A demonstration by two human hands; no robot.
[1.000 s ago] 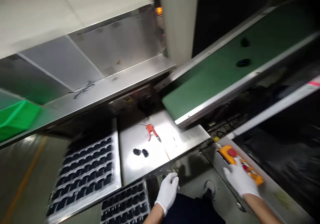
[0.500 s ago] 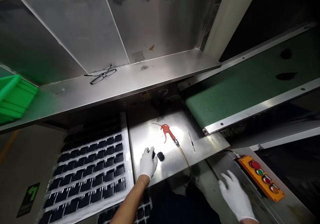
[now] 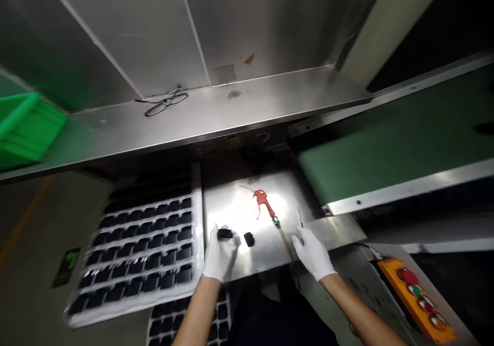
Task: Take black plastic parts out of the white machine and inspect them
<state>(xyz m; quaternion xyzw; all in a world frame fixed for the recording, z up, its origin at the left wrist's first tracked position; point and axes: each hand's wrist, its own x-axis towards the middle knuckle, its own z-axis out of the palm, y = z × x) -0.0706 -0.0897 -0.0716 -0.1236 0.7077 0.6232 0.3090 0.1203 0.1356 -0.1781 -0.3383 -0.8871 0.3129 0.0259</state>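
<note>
Left hand point(image 3: 219, 253), gloved, pinches a black part point(image 3: 225, 234) at fingertips, lifted just off the bench point(image 3: 231, 207). Second part point(image 3: 249, 239) lies just right of it. Right hand point(image 3: 313, 253) open, empty, flat near a thin tool point(image 3: 299, 216). Red air gun point(image 3: 263, 203) between and beyond both hands; tray point(image 3: 142, 248) of parts left.

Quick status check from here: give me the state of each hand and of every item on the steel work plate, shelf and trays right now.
left hand: gloved, pinching a small black part
right hand: gloved, open, holding nothing
second black part: lying loose on the steel plate
red air blow gun: lying flat, hose attached
part tray: pockets filled with black parts
eyeglasses: lying on the shelf
green bin: on the shelf's left end
</note>
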